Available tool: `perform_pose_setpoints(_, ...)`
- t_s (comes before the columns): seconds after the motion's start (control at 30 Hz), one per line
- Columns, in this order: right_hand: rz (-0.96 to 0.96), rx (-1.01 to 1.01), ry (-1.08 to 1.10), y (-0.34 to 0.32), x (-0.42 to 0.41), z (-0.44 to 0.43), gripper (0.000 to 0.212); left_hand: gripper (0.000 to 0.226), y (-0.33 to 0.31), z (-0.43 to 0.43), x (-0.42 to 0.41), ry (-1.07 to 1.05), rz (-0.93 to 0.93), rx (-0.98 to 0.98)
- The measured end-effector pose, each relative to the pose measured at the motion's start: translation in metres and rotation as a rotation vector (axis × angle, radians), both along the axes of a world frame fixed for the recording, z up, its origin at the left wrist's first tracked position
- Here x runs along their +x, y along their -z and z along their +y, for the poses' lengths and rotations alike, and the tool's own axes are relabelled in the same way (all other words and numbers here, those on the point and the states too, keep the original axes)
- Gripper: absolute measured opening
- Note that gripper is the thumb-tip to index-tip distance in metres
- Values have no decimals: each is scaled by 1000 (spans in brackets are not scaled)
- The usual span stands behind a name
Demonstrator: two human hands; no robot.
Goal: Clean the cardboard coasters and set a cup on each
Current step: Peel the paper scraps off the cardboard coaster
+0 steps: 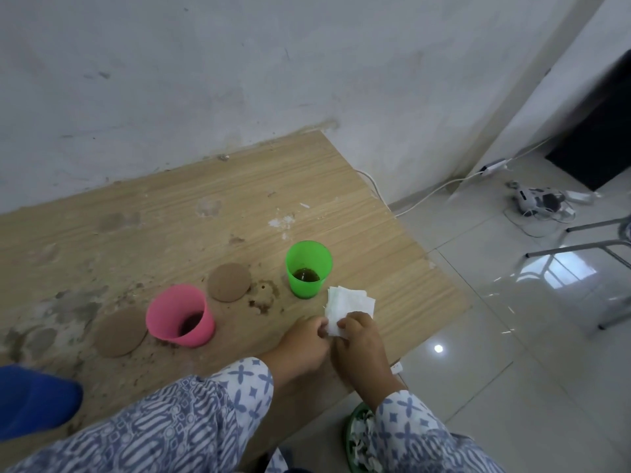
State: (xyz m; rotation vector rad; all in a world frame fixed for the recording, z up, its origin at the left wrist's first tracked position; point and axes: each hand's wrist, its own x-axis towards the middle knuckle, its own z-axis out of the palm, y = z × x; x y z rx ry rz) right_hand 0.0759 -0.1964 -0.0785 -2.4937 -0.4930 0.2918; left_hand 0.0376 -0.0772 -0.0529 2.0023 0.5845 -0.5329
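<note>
Against the far side stands the wall (239, 63), with the table (239, 206) pushed up to it. To the right lies the tiled floor (512, 336), where a white cable (426, 196) runs along the wall and metal chair legs (580, 247) stand. Our 2 sleeves (187, 421), patterned blue and white, reach in from the near edge. At the table's near left sits a blue thing (34, 401), too blurred for us to say what it is. Below the table's near right corner, partly under our right sleeve, a green basket (355, 435) holds white scraps.

Our left hand (300, 346) and right hand (362, 339) meet near the table's right edge, each pinching the near end of the tissue (351, 302). It is white and folded, and its far end lies just right of the green cup (308, 268). We cannot tell whether it rests on the wood.

Both cups stand upright on bare wood with dark liquid at the bottom, the pink cup (177, 315) left of the green. The 2 coasters lie round, brown and flat. We see the left coaster (119, 331) just left of the pink cup and the right coaster (229, 282) between the 2 cups, nearer the pink. Brown spill marks (263, 298) spot the wood between the right coaster and the green cup.
</note>
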Motion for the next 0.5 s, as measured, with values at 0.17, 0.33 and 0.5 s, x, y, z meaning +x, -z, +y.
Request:
perform_pose_setpoints(0.17,-3,59,64,-13,22,6,18,48,6,1,1,-20,-25,6)
perform_pose_setpoints(0.33,26,23,40,-19,47,18,28,47,7,0,1,3,-52,14)
perform_pose_setpoints(0.5,47,-62,24,-13,56,26,33,54,7,1,3,15,-47,3)
